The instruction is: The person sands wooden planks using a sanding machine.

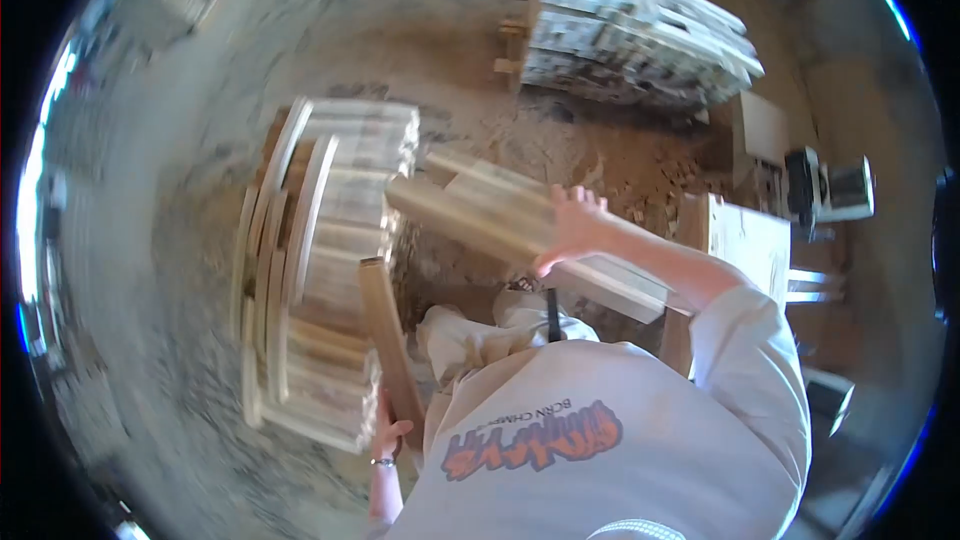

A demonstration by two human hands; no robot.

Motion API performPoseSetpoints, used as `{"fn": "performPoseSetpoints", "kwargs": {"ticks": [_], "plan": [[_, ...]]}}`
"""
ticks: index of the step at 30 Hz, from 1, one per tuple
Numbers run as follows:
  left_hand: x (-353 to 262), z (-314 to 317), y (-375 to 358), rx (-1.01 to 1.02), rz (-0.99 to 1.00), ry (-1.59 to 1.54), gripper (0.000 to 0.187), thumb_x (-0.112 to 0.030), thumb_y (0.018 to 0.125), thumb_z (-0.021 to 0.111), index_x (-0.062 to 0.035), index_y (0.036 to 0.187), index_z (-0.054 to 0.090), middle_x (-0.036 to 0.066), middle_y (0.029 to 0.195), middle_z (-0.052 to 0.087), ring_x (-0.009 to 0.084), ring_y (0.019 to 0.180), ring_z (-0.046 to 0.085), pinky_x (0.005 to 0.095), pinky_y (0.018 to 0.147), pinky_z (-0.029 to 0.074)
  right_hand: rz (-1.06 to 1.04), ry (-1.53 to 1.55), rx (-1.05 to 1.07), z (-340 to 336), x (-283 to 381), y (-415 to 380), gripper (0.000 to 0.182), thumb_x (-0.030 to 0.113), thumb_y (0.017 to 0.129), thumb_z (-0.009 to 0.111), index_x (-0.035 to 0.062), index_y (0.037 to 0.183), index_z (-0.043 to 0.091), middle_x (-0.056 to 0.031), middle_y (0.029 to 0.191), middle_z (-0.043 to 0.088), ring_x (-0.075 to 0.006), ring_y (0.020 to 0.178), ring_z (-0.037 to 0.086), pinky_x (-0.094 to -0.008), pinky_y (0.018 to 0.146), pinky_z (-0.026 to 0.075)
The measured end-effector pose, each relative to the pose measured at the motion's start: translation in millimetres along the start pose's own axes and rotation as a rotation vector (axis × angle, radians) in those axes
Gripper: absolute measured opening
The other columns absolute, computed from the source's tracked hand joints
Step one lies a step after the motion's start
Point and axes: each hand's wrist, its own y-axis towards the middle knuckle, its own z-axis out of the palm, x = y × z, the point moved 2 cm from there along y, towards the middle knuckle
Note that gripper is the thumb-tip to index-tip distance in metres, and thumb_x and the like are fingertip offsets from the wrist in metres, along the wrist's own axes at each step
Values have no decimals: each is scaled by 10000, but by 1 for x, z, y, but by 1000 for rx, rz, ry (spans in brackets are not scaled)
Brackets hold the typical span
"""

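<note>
My right hand [578, 228] grips a pair of pale wooden planks [470, 220] lying side by side, fingers over the far edge and thumb on the near edge. These planks slant across in front of my legs. On the other side, my left hand [390, 432], with a band at the wrist, is closed around a single narrower wooden board [388, 335]. This board stands lengthwise beside the stack of planks [340, 240] on my left. Part of my left fingers is hidden behind the board.
Several loose boards [270, 290] lie on the left stack's outer side. A larger pile of timber [640, 30] stands ahead to the right. Near my right arm is a pale box-like bench [750, 245], with machine parts [830, 190] beyond. Wood scraps litter the dusty floor [640, 180].
</note>
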Motion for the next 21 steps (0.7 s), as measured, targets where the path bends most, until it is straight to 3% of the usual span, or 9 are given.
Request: {"fn": "performPoseSetpoints", "kwargs": {"ticks": [1, 4, 6, 8, 10, 13, 17, 21], "plan": [[-40, 28, 18, 82, -72, 24, 1233, -455, 508, 799, -34, 1481, 169, 129, 1473, 295, 238, 1349, 311, 344, 1110, 248, 146, 66, 8, -11, -29, -18, 1231, 539, 481, 821, -60, 1376, 224, -306, 1281, 397, -430, 1204, 408, -534, 1005, 344], [-58, 62, 90, 336, -70, 108, 1176, -390, 515, 743, -34, 1482, 177, 123, 1482, 291, 235, 1358, 300, 349, 1112, 248, 306, 355, -69, -30, -120, -72, 1239, 512, 485, 825, -63, 1397, 214, -317, 1314, 374, -431, 1210, 414, -489, 1027, 356], [-80, 86, 126, 376, -109, 197, 1138, -349, 520, 699, -34, 1482, 179, 117, 1474, 308, 234, 1355, 307, 346, 1107, 261, 382, 487, -138, -23, -175, -102, 1275, 491, 472, 834, -63, 1419, 186, -321, 1330, 360, -419, 1235, 399, -435, 1047, 353], [-114, 118, 160, 497, -133, 266, 1144, -371, 522, 716, -36, 1479, 187, 114, 1452, 332, 229, 1339, 330, 348, 1092, 290, 497, 537, -273, -13, -213, -132, 1298, 481, 456, 844, -44, 1434, 171, -299, 1307, 381, -408, 1211, 411, -439, 1036, 360], [-157, 168, 183, 574, -210, 362, 1161, -389, 517, 727, -35, 1479, 182, 119, 1443, 339, 237, 1328, 345, 353, 1085, 301, 614, 661, -216, -13, -250, -165, 1237, 503, 476, 823, -46, 1402, 212, -305, 1271, 399, -416, 1200, 409, -448, 1004, 387], [-205, 240, 247, 705, -273, 521, 1183, -413, 510, 740, -35, 1479, 176, 125, 1431, 347, 247, 1314, 363, 361, 1077, 313, 834, 663, -320, 24, -311, -189, 1234, 477, 463, 828, -39, 1402, 216, -289, 1255, 409, -404, 1188, 415, -481, 995, 373], [-249, 318, 325, 960, -237, 701, 1202, -435, 504, 749, -36, 1479, 171, 132, 1423, 353, 257, 1304, 374, 368, 1073, 318, 1088, 679, -419, 83, -343, -217, 1258, 470, 429, 810, -63, 1402, 219, -282, 1262, 411, -405, 1194, 408, -481, 992, 340], [-278, 417, 390, 1177, -148, 834, 1221, -457, 498, 758, -37, 1479, 166, 139, 1414, 358, 268, 1294, 386, 376, 1070, 322, 1208, 569, -461, 150, -365, -216, 1261, 445, 415, 801, -72, 1403, 213, -271, 1250, 410, -386, 1186, 402, -467, 1003, 312]]}}
